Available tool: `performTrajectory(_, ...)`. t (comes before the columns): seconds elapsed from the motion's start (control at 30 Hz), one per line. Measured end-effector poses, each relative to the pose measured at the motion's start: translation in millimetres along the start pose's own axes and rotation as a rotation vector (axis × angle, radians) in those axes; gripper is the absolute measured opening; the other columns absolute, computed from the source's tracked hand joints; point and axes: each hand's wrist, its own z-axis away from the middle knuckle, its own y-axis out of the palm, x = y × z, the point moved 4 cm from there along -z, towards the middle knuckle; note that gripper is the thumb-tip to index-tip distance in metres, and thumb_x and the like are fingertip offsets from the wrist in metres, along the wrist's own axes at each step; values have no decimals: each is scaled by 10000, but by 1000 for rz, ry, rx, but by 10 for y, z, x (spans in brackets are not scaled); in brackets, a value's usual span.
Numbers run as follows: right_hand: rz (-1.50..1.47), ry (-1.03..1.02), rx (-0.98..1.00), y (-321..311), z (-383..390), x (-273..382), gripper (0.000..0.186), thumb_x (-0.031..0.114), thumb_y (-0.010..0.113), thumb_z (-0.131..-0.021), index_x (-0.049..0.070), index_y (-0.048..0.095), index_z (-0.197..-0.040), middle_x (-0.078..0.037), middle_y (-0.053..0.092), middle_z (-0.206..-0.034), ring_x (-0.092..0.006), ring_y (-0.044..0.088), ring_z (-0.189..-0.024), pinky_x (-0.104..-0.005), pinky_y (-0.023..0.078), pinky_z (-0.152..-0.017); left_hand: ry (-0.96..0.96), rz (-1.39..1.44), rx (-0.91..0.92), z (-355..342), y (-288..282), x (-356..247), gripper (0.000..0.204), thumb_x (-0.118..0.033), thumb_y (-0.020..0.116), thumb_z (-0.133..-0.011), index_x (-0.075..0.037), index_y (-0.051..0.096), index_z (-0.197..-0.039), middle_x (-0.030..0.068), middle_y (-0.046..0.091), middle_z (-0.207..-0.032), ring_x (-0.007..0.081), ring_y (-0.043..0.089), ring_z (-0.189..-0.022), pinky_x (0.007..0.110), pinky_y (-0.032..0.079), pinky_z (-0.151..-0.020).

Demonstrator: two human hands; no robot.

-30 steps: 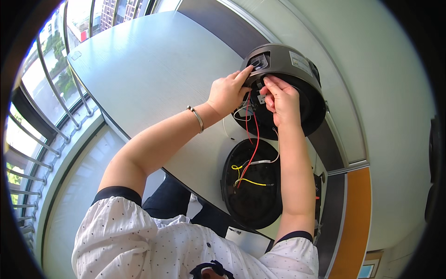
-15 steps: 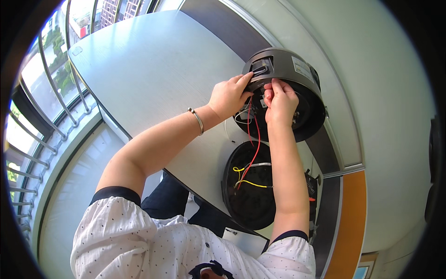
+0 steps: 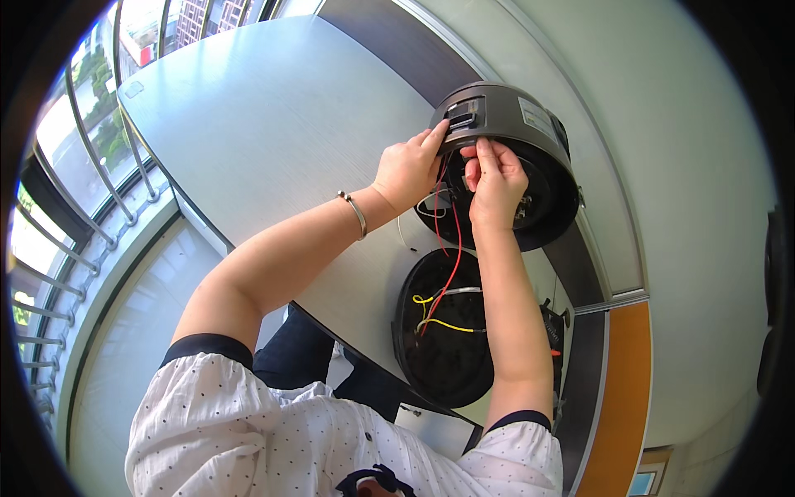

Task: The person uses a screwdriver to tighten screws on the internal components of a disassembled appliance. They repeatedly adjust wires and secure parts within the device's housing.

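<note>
A dark round appliance housing lies on its side at the table's back edge, its dark open interior facing me, with a recessed panel on its band. My left hand grips the band beside that panel, fingers bent, a fingertip on the panel's edge. My right hand is closed just under the panel, thumb and fingers at the inner rim; what they pinch is hidden. Red and white wires hang from the interior to a black oval base, where yellow wire loops also lie.
The pale curved-edged table carries dark tools right of the base, partly behind my right forearm. A railed window runs along the left. A wall and an orange panel stand on the right. My legs show below the table.
My right hand has shifted slightly under the rim, its fingers more upright than a second ago. The housing has shifted slightly under my hands.
</note>
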Motion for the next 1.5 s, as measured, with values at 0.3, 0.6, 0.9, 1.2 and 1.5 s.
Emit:
performTrajectory(0.3,-75,45,49,-27,-65,-29,98,70,572,-879,4,577,-808,-68,615,-689,-56,442,-445,-186,299,-378,43,-59,5,-54,-71,-94,481,-190,597,-791,-99,495,-1252,102,635,-877,300,618,-646,383,504,-562)
performTrajectory(0.6,24,1,-31,-39,-36,-22,109,108,602,-873,5,629,-896,-34,627,-757,-44,451,-505,-179,319,-409,141,-162,-53,-105,-82,-124,399,-219,582,-812,-69,565,-1181,89,659,-805,266,628,-618,353,499,-545)
performTrajectory(0.9,-40,96,-35,-155,13,155,221,29,503,-871,-55,608,-1048,-112,661,-911,-98,545,-547,-206,355,-403,107,-134,-70,-105,-45,-84,394,-185,632,-795,-115,593,-1181,123,612,-686,286,595,-566,365,469,-520)
performTrajectory(1.2,160,104,22,-636,379,383,274,36,544,-842,-64,588,-1094,-145,659,-958,-83,543,-591,-177,357,-421,136,-161,-81,-111,-5,-83,400,-206,610,-809,-108,573,-1195,102,622,-684,281,601,-575,372,482,-523)
performTrajectory(1.5,-15,-578,596,-555,1934,1665,352,4,666,-751,112,587,-1077,-99,647,-803,-135,562,-511,-206,420,-440,172,-121,-115,-120,-8,-15,375,-175,647,-826,-111,595,-1192,135,670,-822,144,639,-605,260,496,-582)
